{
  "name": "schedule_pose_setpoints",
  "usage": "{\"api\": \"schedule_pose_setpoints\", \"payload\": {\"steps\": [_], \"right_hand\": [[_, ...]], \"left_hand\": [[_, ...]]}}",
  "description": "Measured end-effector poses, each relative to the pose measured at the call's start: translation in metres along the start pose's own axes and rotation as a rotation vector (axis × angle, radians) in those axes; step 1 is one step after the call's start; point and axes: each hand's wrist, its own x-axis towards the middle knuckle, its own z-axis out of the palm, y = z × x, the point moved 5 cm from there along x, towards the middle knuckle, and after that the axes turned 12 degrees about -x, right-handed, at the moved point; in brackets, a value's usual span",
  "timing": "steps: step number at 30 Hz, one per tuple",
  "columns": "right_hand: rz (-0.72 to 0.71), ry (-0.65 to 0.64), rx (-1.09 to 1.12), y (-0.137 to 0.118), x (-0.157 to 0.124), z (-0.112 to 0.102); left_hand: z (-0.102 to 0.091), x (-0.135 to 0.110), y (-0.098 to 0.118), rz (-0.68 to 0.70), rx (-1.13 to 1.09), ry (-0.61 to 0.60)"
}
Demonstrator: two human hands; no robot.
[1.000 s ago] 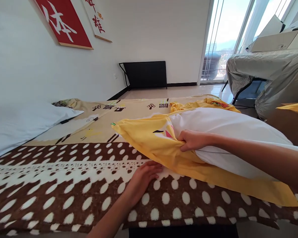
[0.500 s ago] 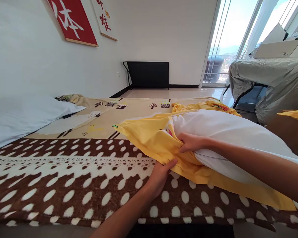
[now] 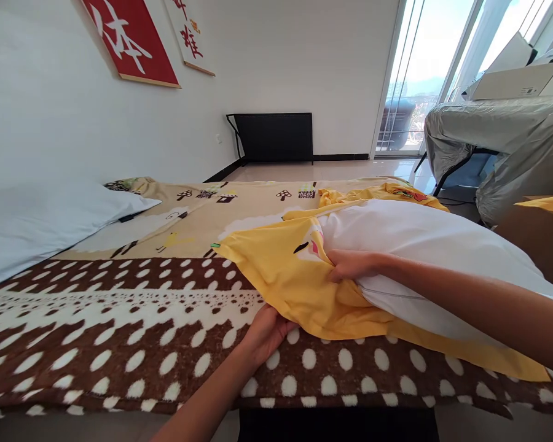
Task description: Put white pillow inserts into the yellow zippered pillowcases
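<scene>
A yellow pillowcase (image 3: 276,258) with a printed face lies partly over a white pillow (image 3: 424,239) on the bed. At the pillowcase's opening, my right hand (image 3: 352,265) is closed on the yellow cloth, against the white pillow. My left hand (image 3: 270,334) holds the near edge of the pillowcase, its fingertips partly hidden by the cloth. The case's closed corner, with a small green tag, points left. A yellow strip of the case runs under the pillow toward the right.
The bed carries a brown, white-dotted blanket (image 3: 133,356). Another white pillow (image 3: 50,221) lies at left, and crumpled yellow cloth (image 3: 391,191) lies behind the pillow. A black folded frame (image 3: 274,138) leans at the far wall. A plastic-covered table (image 3: 488,123) bears boxes at right.
My left hand has slid left along the pillowcase's near edge. The case's left part is spread flatter, showing more of the printed face. My right hand stays at the opening.
</scene>
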Motion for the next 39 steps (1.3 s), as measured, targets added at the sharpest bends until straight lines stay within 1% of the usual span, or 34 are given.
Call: {"api": "schedule_pose_setpoints", "payload": {"steps": [3, 4, 6, 8, 10, 12, 14, 16, 18, 20, 22, 24, 26, 29, 32, 34, 35, 39], "right_hand": [[0.023, -0.033, 0.103, -0.009, -0.001, 0.001], [0.024, -0.036, 0.147, -0.011, -0.002, 0.0], [0.041, -0.026, 0.22, -0.014, -0.005, -0.004], [0.039, -0.011, 0.245, -0.013, -0.01, -0.012], [-0.02, 0.003, 0.216, -0.013, -0.015, -0.021], [-0.087, 0.046, 0.085, -0.012, -0.016, -0.029], [-0.083, 0.152, -0.178, -0.009, -0.012, -0.035], [-0.058, 0.25, -0.456, -0.008, -0.004, -0.032], [-0.055, 0.296, -0.621, -0.008, 0.007, -0.021], [-0.051, 0.311, -0.687, -0.008, 0.015, -0.007], [-0.011, 0.338, -0.735, -0.007, 0.02, 0.002], [0.032, 0.356, -0.777, -0.005, 0.021, 0.006], [0.059, 0.379, -0.798, -0.005, 0.019, 0.006], [0.04, 0.45, -0.723, -0.007, 0.016, 0.002], [-0.029, 0.493, -0.552, -0.009, 0.014, -0.003], [-0.048, 0.492, -0.435, -0.007, 0.013, -0.005], [-0.063, 0.48, -0.37, -0.006, 0.013, -0.005], [-0.182, 0.397, -0.059, -0.004, 0.015, -0.007]], "left_hand": [[0.024, 0.004, -0.01, -0.048, -0.015, -0.166], [0.031, 0.005, -0.012, -0.044, -0.029, -0.201], [0.038, 0.008, -0.013, -0.01, -0.052, -0.205], [0.038, 0.011, -0.012, 0.026, -0.066, -0.156], [0.035, 0.012, -0.012, 0.055, -0.076, -0.132], [0.034, 0.012, -0.01, 0.091, -0.08, -0.148], [0.035, 0.012, -0.008, 0.128, -0.077, -0.175], [0.038, 0.012, -0.007, 0.159, -0.074, -0.184], [0.042, 0.013, -0.007, 0.182, -0.075, -0.189], [0.046, 0.014, -0.008, 0.19, -0.077, -0.194], [0.049, 0.015, -0.008, 0.192, -0.084, -0.195], [0.051, 0.015, -0.009, 0.198, -0.091, -0.189], [0.053, 0.014, -0.009, 0.205, -0.095, -0.186], [0.056, 0.011, -0.012, 0.171, -0.084, -0.209], [0.061, 0.007, -0.016, 0.154, -0.082, -0.307], [0.063, 0.007, -0.017, 0.181, -0.084, -0.346], [0.064, 0.008, -0.017, 0.198, -0.078, -0.34], [0.061, 0.013, -0.014, 0.275, -0.028, -0.253]]}}
